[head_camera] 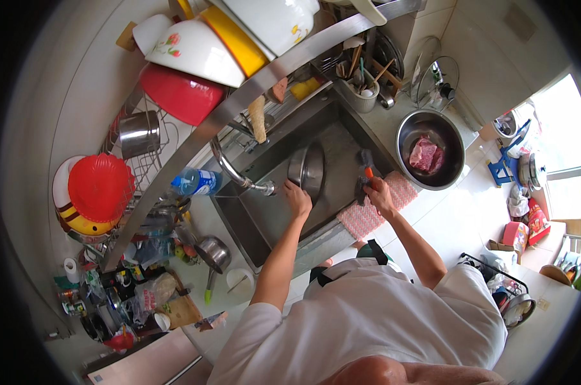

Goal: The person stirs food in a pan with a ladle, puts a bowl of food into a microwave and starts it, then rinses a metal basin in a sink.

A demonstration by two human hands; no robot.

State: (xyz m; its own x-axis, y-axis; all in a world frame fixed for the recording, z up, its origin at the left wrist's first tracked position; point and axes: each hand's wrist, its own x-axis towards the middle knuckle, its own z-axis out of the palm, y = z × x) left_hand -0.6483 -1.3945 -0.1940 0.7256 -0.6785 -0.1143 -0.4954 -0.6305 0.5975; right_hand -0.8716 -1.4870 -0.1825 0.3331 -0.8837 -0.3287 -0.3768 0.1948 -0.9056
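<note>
My left hand (pixel 297 199) grips the rim of a stainless steel bowl (pixel 313 168), which stands tilted on its side in the steel sink (pixel 259 226). At the sink's right front edge my right hand (pixel 381 196) is closed around an orange handle (pixel 369 172). The working end of that tool cannot be made out. Dark grey, crumpled-looking material (pixel 366 159) lies against the handle and the sink rim. Below my right hand a pink-and-white checked cloth (pixel 360 220) drapes over the counter edge. The curved faucet (pixel 230 166) reaches over the sink, left of the bowl.
A large steel bowl (pixel 406 171) with raw meat (pixel 426 155) stands right of the sink. Behind are a utensil holder (pixel 365 98) and glass lids (pixel 439 84). A metal shelf edge (pixel 194 139) crosses above the sink's left side. A plastic bottle (pixel 201 182) and a saucepan (pixel 213 252) stand left.
</note>
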